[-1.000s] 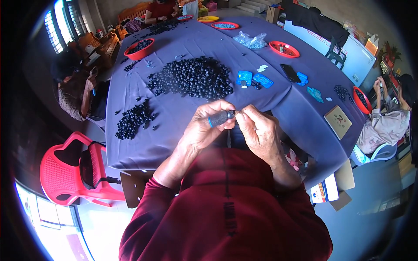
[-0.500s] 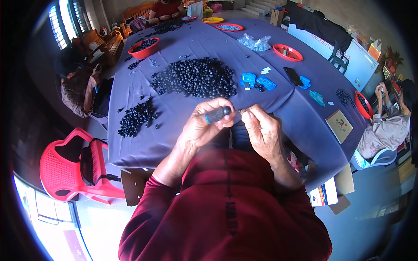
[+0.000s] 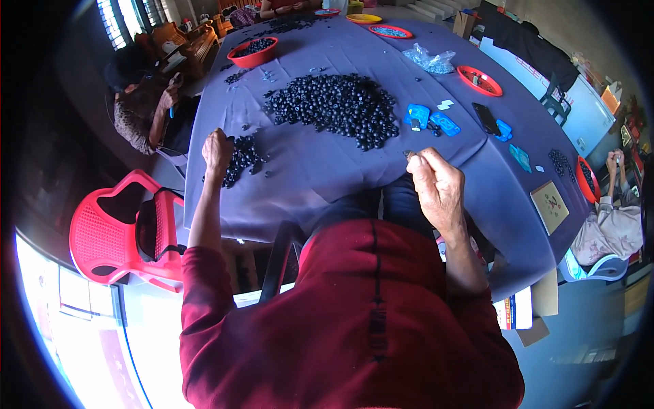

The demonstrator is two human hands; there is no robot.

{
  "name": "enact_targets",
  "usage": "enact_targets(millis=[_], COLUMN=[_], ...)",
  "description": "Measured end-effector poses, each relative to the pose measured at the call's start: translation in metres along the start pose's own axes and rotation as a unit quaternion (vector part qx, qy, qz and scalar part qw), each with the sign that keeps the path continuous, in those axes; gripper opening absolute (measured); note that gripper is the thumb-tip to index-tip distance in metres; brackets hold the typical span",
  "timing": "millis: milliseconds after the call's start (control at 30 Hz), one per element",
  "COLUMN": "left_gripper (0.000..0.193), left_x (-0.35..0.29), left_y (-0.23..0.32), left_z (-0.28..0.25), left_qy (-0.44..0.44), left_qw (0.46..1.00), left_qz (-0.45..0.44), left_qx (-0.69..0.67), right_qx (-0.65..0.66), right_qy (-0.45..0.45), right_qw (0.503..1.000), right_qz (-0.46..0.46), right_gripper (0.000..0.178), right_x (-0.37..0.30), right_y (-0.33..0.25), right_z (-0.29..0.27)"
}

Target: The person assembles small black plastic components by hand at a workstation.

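Observation:
My left hand (image 3: pixel 216 153) is stretched forward to the left edge of a small pile of black rounded pieces (image 3: pixel 244 162). Its fingers are curled closed; what they hold, if anything, is hidden. My right hand (image 3: pixel 437 185) is raised before the table's near edge, thumb and fingers pinched together. A tiny dark tip (image 3: pixel 407 155) pokes out of that pinch, too small to name. Beyond both hands spreads a larger heap of black rounded pieces (image 3: pixel 334 105).
On the purple cloth (image 3: pixel 306 184) lie blue plastic cases (image 3: pixel 445 123), a phone (image 3: pixel 486 118), a clear bag (image 3: pixel 429 59) and a red bowl of black pieces (image 3: pixel 253 52). A pink chair (image 3: pixel 112 232) stands left. People (image 3: pixel 606 228) sit at the sides and far end.
My left hand has swung left and forward from beside my right hand to the small pile. The dark cylinder seen at it is now out of sight. My right hand stays pinched.

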State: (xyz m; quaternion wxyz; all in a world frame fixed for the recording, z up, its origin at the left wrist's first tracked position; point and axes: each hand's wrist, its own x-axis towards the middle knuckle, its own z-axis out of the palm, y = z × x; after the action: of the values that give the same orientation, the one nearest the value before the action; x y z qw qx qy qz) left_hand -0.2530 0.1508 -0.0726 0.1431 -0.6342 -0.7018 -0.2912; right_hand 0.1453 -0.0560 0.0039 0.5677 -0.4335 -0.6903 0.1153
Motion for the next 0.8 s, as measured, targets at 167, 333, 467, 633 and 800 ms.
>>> enact_targets(millis=[167, 333, 467, 633, 800], left_gripper=[0.017, 0.009, 0.018, 0.023, 0.022], left_x=[0.007, 0.0, -0.018, -0.005, -0.01], left_y=[0.018, 0.09, 0.166, 0.164, 0.158], left_z=[0.007, 0.07, 0.081, 0.12, 0.121], left_qy=[0.09, -0.014, -0.117, -0.135, -0.136], left_qw=[0.99, 0.933, 0.961, 0.972, 0.944], left_qz=[0.073, 0.3, 0.222, 0.166, 0.094], left_qx=[0.074, -0.201, -0.117, -0.093, -0.286], right_qx=[0.003, 0.013, -0.001, -0.007, -0.008], right_qy=[-0.007, -0.019, -0.01, -0.024, -0.019], right_qw=[1.0, 1.0, 1.0, 1.0, 1.0], right_qz=[0.031, 0.005, 0.007, 0.012, 0.007], right_gripper=[0.026, 0.027, 0.027, 0.027, 0.027], right_x=[0.0, -0.001, 0.001, -0.001, 0.001], right_y=[0.003, -0.004, 0.0, 0.002, 0.001], right_z=[-0.006, 0.006, 0.001, 0.003, 0.004])
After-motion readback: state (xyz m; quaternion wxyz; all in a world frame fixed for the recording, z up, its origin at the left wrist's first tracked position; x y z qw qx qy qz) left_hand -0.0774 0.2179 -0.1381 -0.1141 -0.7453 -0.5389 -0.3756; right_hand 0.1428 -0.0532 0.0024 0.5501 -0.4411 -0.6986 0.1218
